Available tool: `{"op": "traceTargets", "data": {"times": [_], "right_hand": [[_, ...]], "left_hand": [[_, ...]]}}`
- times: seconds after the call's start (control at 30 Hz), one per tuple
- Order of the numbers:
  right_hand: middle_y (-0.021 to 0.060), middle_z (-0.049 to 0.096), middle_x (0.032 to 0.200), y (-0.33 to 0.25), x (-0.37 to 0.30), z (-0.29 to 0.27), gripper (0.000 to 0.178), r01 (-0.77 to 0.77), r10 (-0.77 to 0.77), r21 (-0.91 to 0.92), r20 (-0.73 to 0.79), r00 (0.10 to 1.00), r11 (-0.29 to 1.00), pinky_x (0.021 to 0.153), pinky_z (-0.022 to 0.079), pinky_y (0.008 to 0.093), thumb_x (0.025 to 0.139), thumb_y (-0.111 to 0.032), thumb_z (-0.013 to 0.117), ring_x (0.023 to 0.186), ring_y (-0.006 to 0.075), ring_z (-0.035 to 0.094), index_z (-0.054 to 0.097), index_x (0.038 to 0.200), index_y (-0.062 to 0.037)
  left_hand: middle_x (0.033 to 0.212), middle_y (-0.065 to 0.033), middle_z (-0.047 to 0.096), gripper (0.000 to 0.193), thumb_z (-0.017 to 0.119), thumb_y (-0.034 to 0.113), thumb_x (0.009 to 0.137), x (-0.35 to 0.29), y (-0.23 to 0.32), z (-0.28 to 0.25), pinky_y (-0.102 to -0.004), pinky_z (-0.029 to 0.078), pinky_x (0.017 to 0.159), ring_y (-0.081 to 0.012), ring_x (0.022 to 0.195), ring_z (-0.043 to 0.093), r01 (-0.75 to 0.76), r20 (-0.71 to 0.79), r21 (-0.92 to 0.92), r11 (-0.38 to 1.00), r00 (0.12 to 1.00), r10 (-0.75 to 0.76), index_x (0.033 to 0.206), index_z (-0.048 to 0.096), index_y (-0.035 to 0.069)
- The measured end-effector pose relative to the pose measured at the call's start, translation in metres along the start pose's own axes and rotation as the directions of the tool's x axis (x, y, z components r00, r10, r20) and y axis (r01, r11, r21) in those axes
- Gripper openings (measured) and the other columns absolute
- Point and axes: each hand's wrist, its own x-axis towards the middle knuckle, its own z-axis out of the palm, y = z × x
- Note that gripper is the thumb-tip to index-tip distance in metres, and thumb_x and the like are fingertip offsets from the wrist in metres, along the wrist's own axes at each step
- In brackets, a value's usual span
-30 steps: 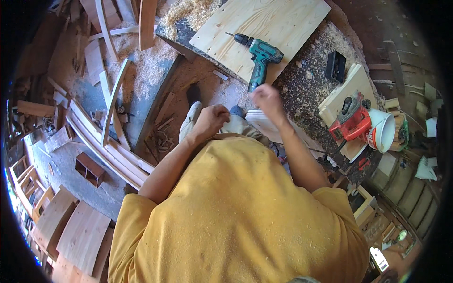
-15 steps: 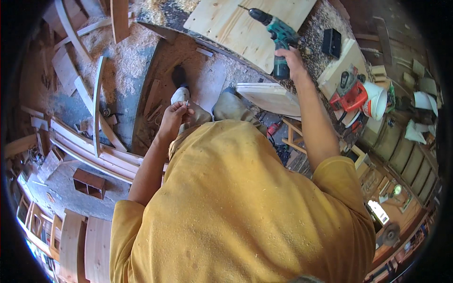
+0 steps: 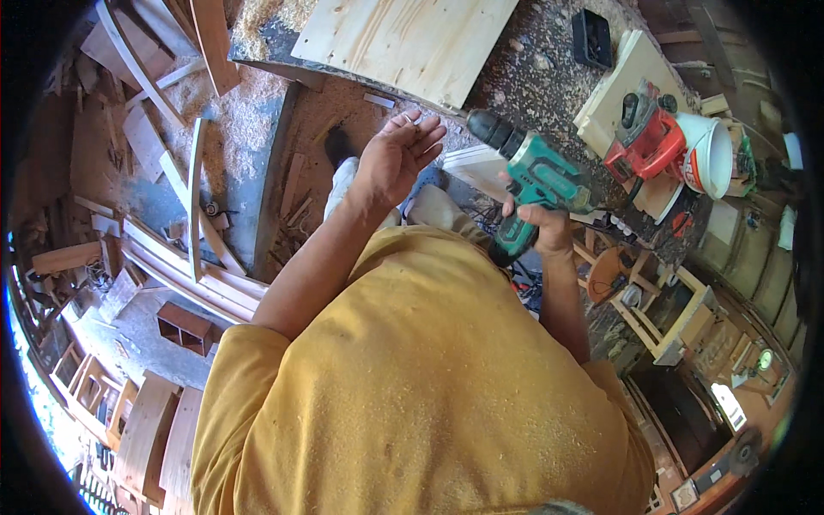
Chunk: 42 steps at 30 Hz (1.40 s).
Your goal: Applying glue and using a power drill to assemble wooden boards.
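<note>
Now, head view: a teal-and-black drill point(image 3: 549, 176) is held up between the yellow shirt point(image 3: 412, 369) and the tabletop point(image 3: 541, 81).
Right hand point(image 3: 552, 230): fingers wrapped around the drill's handle, gripping it from the right; this is the nearer hand.
Drill's long axis: slants from the chuck point(image 3: 489, 129) at upper left to the rear of the body at lower right, with the handle hanging toward lower left; no bit can be made out.
Left hand point(image 3: 386, 167): left of the chuck and apart from it, palm upturned, outer fingers loosely spread; whether thumb and forefinger pinch something small, I cannot tell.
Pale board point(image 3: 403, 47): flat on the tabletop, its near corner beside the chuck in the view; contact cannot be judged.
Right of the drill: a red power tool point(image 3: 645, 142) beside a white bucket point(image 3: 711, 159).
</note>
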Motion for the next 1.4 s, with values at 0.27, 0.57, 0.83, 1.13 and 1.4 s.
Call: {"op": "traceTargets", "data": {"times": [0.27,0.57,0.83,1.13,1.4], "right_hand": [[0.0202,0.059,0.113,0.000,-0.032,-0.053,0.057,-0.116,0.116,-0.048,-0.010,0.993,0.992,0.067,0.051,0.0375,0.066,-0.002,0.066,0.078,0.0243,0.060,0.050,0.121,0.0011],[0.0130,0.065,0.103,-0.016,-0.035,-0.059,0.042,-0.244,0.237,-0.199,-0.061,0.970,0.949,0.072,0.050,0.0280,0.071,-0.006,0.065,0.077,0.0139,0.061,0.060,0.112,0.0009],[0.0055,0.066,0.087,-0.020,-0.033,-0.072,0.023,-0.043,0.104,-0.742,0.036,0.994,0.669,0.068,0.049,0.0285,0.073,-0.004,0.063,0.073,0.0147,0.061,0.064,0.096,-0.0012],[0.0063,0.061,0.076,-0.013,0.012,-0.045,0.014,-0.034,0.012,-0.837,-0.033,0.999,0.546,0.068,0.046,0.0330,0.077,-0.015,0.065,0.071,0.0181,0.059,0.063,0.085,-0.0035],[0.0108,0.064,0.090,-0.012,0.053,-0.044,0.028,-0.043,0.081,-0.868,-0.003,0.997,0.494,0.075,0.046,0.0347,0.075,-0.012,0.067,0.082,0.0218,0.061,0.060,0.100,-0.0004]], "left_hand": [[0.109,-0.0145,0.061,0.019,0.042,0.015,0.097,0.000,-0.046,0.051,-0.0408,0.050,0.091,-0.0260,0.102,0.061,-0.013,-0.098,-0.116,0.993,0.995,0.002,0.107,0.050,0.001],[0.111,-0.0146,0.061,0.020,0.039,0.016,0.099,0.011,-0.072,0.038,-0.0388,0.051,0.090,-0.0264,0.104,0.060,-0.007,-0.149,-0.158,0.987,0.989,-0.016,0.105,0.050,0.000],[0.094,-0.0123,0.065,0.019,0.040,0.016,0.098,0.032,-0.070,0.030,-0.0365,0.051,0.083,-0.0216,0.081,0.064,0.098,-0.115,0.123,0.988,0.990,-0.084,0.101,0.053,0.003],[0.096,-0.0082,0.066,0.014,0.042,0.015,0.097,0.102,-0.073,0.019,-0.0374,0.049,0.085,-0.0197,0.079,0.063,0.119,-0.091,-0.051,0.992,0.988,-0.123,0.102,0.050,0.005],[0.091,-0.0059,0.067,0.025,0.043,0.018,0.097,0.129,-0.067,0.006,-0.0334,0.048,0.083,-0.0176,0.082,0.063,0.113,-0.113,-0.073,0.991,0.986,-0.121,0.103,0.061,0.003]]}}
